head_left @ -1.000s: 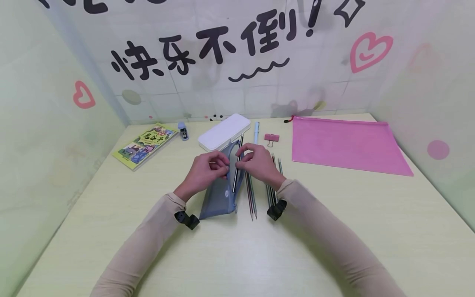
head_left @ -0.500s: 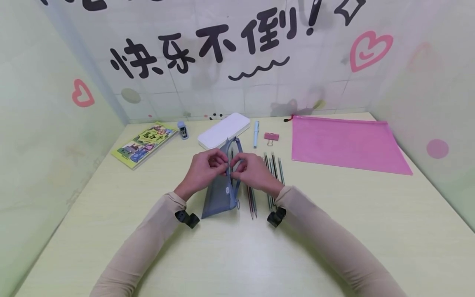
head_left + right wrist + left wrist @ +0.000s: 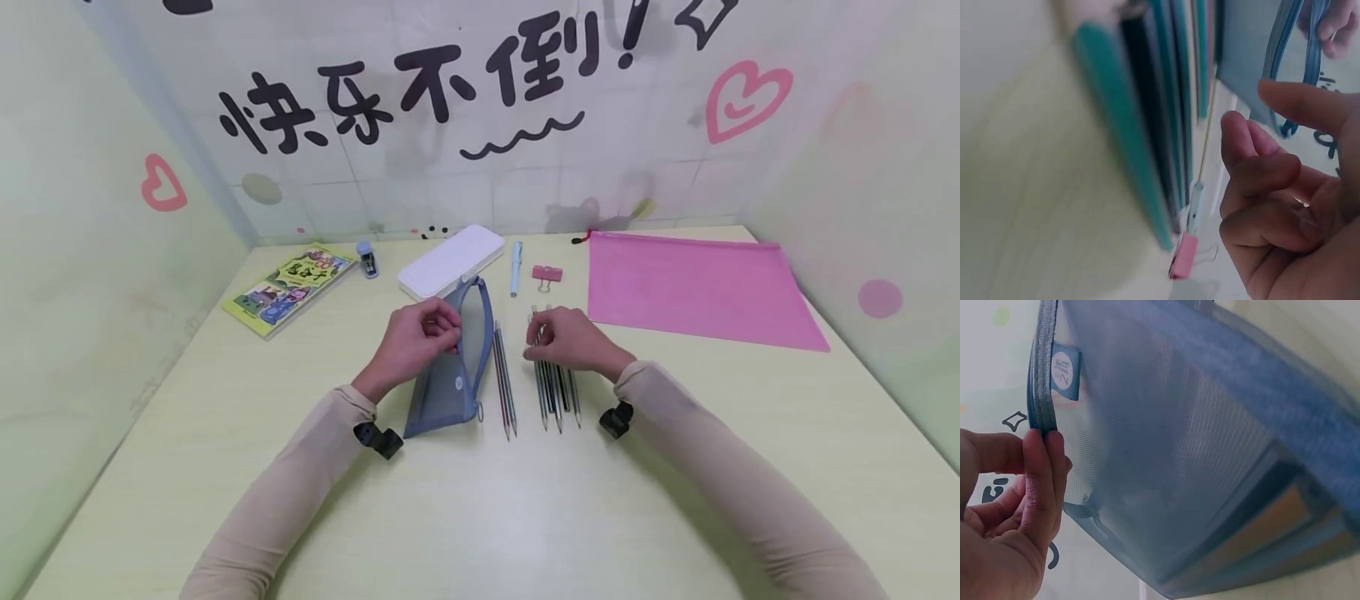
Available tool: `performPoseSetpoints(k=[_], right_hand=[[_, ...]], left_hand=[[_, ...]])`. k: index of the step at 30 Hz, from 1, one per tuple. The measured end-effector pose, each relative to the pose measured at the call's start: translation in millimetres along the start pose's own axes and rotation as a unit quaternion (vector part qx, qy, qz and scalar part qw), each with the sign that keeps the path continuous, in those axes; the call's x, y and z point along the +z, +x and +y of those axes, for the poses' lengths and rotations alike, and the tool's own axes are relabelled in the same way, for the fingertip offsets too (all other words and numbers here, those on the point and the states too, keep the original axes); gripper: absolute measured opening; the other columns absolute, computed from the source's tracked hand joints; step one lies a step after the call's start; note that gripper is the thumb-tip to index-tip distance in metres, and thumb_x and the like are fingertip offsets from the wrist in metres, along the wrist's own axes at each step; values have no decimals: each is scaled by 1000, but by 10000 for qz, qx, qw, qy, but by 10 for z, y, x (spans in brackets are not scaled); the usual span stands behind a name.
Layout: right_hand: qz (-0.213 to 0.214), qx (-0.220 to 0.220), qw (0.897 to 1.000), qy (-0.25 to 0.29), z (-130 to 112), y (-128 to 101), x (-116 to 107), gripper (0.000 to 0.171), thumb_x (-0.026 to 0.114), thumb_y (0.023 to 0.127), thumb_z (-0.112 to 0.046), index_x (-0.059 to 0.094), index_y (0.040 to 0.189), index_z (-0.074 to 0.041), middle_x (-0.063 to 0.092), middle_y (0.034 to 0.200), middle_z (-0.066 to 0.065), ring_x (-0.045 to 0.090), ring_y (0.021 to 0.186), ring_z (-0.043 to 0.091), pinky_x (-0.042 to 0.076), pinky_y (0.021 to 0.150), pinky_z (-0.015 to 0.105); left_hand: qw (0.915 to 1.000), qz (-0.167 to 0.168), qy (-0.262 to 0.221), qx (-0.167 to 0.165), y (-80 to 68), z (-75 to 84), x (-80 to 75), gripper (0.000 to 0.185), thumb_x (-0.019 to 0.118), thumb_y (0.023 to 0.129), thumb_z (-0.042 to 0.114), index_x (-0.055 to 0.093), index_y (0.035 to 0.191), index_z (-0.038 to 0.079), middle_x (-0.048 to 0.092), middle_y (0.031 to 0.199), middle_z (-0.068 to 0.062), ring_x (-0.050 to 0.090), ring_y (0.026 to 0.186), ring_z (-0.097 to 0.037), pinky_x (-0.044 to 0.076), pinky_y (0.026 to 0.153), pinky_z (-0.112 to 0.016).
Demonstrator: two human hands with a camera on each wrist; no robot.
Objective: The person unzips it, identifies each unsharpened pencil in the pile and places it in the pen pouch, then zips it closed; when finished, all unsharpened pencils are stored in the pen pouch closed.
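With thumb and fingertips, my left hand pinches the zipper edge of a blue-grey mesh pencil pouch, whose mouth gapes. Through the mesh, in the left wrist view, long dark and brownish shapes lie at the pouch's bottom, blurred. My right hand hovers over a row of several pencils, thumb and index finger apart, nothing between them. In the right wrist view those pencils look teal and dark. Two more pencils lie between the pouch and that row.
Behind the pouch are a white case, a light blue pen and a pink binder clip. A pink zip bag lies at right. A small blue-capped item and a yellow booklet lie at left.
My right hand put a pencil into the pouch, let it go and moved right, over the pencil row. My left hand kept its pinch on the pouch edge.
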State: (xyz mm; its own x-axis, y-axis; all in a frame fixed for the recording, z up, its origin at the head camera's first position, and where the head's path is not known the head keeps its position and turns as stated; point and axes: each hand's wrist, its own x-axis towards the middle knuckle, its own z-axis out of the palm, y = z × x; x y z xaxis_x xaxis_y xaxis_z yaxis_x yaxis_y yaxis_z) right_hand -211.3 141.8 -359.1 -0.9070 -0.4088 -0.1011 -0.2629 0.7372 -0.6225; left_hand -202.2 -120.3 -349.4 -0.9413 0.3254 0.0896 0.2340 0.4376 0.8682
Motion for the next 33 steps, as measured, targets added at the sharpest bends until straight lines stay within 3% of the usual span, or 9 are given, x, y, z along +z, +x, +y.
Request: performPoseSetpoints(k=[11,23,29,33], right_hand=[[-450,-98,9975,-544,48,9,-12,12,76,85,-10,68,94,-9,68,79,6,59,69,16,48,63,25],[-467,45,9938,-1008,-44,48,74,11,73,83,-10,66,91,-11,67,78,5,59,66,15,46,59,23],[-520,216,9920,-1132,-73,48,112,16,78,81,-14,67,92,-11,64,82,6,57,67,16,44,59,24],[-465,301,9923,-1106,-104,47,138,14,74,79,-8,66,89,-10,62,81,5,54,65,16,42,57,24]], left_hand=[[10000,-47,63,9,-5,-2,0,16,66,92,3,65,105,-6,69,93,-15,69,72,-14,63,69,-30],[9999,-40,72,106,25,-4,-2,15,66,92,3,66,105,-5,69,93,-16,69,72,-15,64,73,-41],[9999,-72,56,54,24,-3,9,16,66,92,3,65,105,-6,70,93,-16,69,72,-14,64,71,-36],[9999,-72,76,92,26,-6,14,16,66,92,3,66,105,-6,70,92,-16,69,71,-14,64,71,-37]])
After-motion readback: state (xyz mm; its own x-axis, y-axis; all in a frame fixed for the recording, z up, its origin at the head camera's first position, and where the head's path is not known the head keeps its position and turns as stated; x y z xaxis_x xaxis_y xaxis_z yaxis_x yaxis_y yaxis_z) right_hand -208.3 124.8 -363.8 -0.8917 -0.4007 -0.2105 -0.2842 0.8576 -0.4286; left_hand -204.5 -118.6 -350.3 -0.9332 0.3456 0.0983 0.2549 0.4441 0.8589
